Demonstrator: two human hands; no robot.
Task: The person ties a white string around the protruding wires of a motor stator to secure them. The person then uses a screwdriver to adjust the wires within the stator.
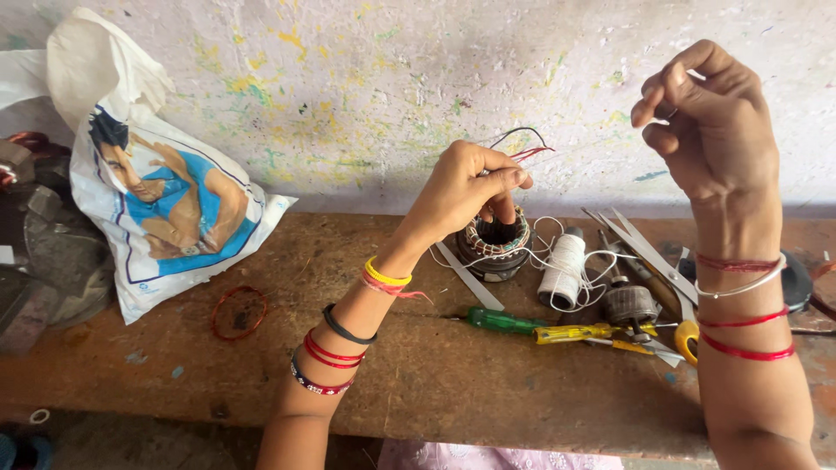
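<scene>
Head view looks down on a round motor stator wound with copper coil and bound in pale and dark lacing [494, 239], standing on a worn brown wooden bench [418, 365] close to the paint-flecked wall. Left hand [466, 187] rests on top of it, fingers curled narrow and pinching thin red and black lead wires [522, 146] that rise from the winding. Right hand [710, 122] is raised well above the bench, fingers closed as if on a fine thread, though the thread itself is too thin to tell. Just beside the stator stands a spool of white thread [563, 268], with loose loops around it. Near it lie a green-handled screwdriver [505, 321], a yellow-handled screwdriver [582, 332] and steel scissors [649, 252]. Far left, a white plastic bag printed with a blue and tan picture [165, 200] leans against the wall; a small ring of copper wire [239, 312] lies in front of it.
</scene>
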